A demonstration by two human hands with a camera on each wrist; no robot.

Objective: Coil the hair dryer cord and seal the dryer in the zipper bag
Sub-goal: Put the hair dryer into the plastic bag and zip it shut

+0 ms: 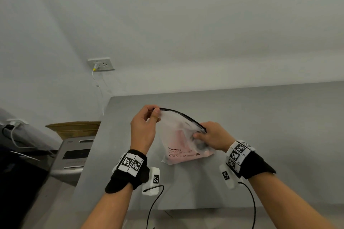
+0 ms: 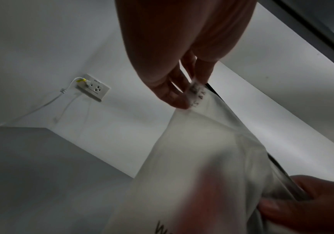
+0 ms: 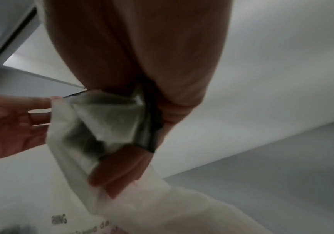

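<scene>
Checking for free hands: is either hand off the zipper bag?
No, the left hand pinches one top corner of the zipper bag, the right hand the other.

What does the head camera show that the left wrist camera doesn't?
Only the head view shows both marker wristbands, the cardboard box beside the gray table, the pink dryer dimly through the bag, and the whole black zipper strip.

Only the left wrist view shows the left hand's fingers close up, pinching the bag's printed corner.

Both show the frosted zipper bag, held by the left hand and right hand, and the wall outlet.
</scene>
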